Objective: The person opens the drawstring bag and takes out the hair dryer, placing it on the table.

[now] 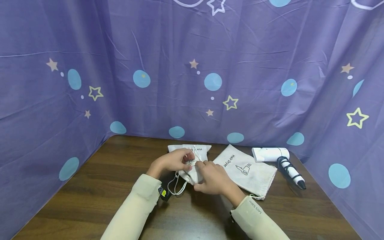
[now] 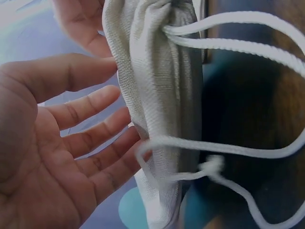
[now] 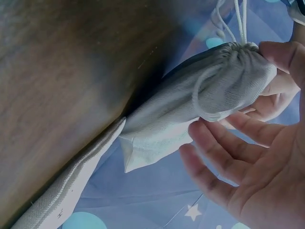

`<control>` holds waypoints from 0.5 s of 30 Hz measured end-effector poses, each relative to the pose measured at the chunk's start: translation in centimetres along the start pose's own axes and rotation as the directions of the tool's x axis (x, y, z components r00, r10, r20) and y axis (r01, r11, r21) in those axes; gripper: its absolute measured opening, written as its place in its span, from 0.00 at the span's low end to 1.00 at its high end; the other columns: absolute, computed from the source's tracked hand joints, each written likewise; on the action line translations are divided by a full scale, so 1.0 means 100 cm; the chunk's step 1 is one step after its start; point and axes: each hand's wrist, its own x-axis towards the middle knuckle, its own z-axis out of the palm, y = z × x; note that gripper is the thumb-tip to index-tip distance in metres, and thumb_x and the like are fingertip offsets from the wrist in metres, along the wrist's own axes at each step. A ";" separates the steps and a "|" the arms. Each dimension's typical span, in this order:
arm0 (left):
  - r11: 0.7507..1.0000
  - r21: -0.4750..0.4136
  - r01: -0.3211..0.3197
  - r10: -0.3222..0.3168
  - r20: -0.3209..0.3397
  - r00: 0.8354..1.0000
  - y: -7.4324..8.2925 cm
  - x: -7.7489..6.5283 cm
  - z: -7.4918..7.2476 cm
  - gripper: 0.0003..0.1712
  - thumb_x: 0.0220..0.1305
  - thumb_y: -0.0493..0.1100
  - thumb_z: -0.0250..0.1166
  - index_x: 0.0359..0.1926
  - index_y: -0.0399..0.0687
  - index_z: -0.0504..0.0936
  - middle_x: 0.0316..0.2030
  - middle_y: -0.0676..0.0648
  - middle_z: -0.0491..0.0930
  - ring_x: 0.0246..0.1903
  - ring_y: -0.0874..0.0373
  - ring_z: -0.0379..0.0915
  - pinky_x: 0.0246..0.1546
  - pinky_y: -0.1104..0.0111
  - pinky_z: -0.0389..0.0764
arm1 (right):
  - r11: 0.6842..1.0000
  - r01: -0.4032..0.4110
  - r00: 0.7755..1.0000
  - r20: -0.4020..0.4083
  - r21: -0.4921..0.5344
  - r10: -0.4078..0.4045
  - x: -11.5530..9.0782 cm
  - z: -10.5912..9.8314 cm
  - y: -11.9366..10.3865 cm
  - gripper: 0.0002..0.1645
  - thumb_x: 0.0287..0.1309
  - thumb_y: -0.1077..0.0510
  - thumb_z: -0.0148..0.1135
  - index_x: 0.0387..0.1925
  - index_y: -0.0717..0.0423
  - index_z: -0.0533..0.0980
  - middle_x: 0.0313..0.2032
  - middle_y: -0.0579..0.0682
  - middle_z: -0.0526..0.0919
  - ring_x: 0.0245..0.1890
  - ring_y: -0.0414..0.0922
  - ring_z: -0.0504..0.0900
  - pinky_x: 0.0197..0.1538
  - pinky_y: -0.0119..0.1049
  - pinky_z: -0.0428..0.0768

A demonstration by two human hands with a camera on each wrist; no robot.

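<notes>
A filled white drawstring bag (image 1: 194, 174) printed "Hair Dryer" lies on the table between both hands, its gathered mouth toward the person. Loose white cords (image 2: 252, 150) trail from that mouth. At the bag's left side is the left hand (image 1: 177, 159); its fingers are spread and nearly straight, with the thumb tip right at the cloth in the left wrist view. The right hand (image 1: 212, 176) is on the other side. In the right wrist view its thumb (image 3: 279, 53) touches the gathered end, while its fingers extend loosely along the printed face.
A flatter "Hair Dryer" drawstring bag (image 1: 237, 166) lies to the right. Beyond it rests a white hair dryer (image 1: 270, 154), its black cord wound round the handle. The wooden table (image 1: 120, 186) meets a purple patterned curtain (image 1: 180, 93) at the back and sides.
</notes>
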 end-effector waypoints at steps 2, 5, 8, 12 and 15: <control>1.000 -0.027 -0.011 0.011 0.003 1.000 -0.001 -0.001 -0.003 0.17 0.57 0.35 0.70 0.48 0.37 0.79 0.44 0.42 0.81 0.47 0.46 0.77 0.53 0.55 0.78 | 1.000 -0.006 1.000 -0.015 0.026 0.006 0.001 -0.002 0.001 0.33 0.42 0.40 0.71 0.49 0.50 0.76 0.32 0.43 0.74 0.31 0.42 0.74 0.28 0.38 0.72; 0.997 -0.075 -0.010 0.011 0.011 1.000 -0.001 -0.003 -0.009 0.18 0.55 0.32 0.68 0.49 0.37 0.79 0.47 0.42 0.80 0.50 0.44 0.77 0.55 0.51 0.78 | 0.998 -0.020 0.999 -0.034 0.057 0.022 0.004 -0.006 0.004 0.34 0.43 0.40 0.70 0.52 0.51 0.77 0.36 0.44 0.78 0.32 0.41 0.75 0.30 0.38 0.74; 0.994 -0.112 0.005 -0.004 0.008 1.000 0.001 -0.008 -0.017 0.21 0.50 0.29 0.67 0.49 0.38 0.78 0.47 0.42 0.79 0.50 0.44 0.77 0.53 0.49 0.79 | 0.995 -0.040 0.998 -0.046 0.093 0.045 0.008 -0.008 0.007 0.36 0.44 0.40 0.69 0.55 0.51 0.78 0.42 0.46 0.82 0.33 0.40 0.77 0.32 0.39 0.76; 0.991 -0.133 0.015 -0.012 0.021 1.000 0.004 -0.012 -0.024 0.20 0.46 0.30 0.71 0.44 0.40 0.78 0.42 0.42 0.79 0.45 0.48 0.76 0.49 0.51 0.80 | 0.988 -0.055 0.996 -0.062 0.145 0.065 0.013 -0.012 0.010 0.34 0.47 0.40 0.68 0.56 0.51 0.79 0.45 0.48 0.83 0.35 0.41 0.78 0.34 0.40 0.78; 0.991 -0.136 0.010 -0.004 0.040 0.999 0.004 -0.012 -0.025 0.20 0.45 0.33 0.77 0.39 0.43 0.79 0.38 0.46 0.79 0.41 0.52 0.76 0.47 0.52 0.80 | 0.982 -0.060 0.994 -0.079 0.178 0.075 0.018 -0.014 0.011 0.31 0.50 0.41 0.66 0.55 0.51 0.80 0.46 0.48 0.84 0.36 0.42 0.79 0.36 0.42 0.78</control>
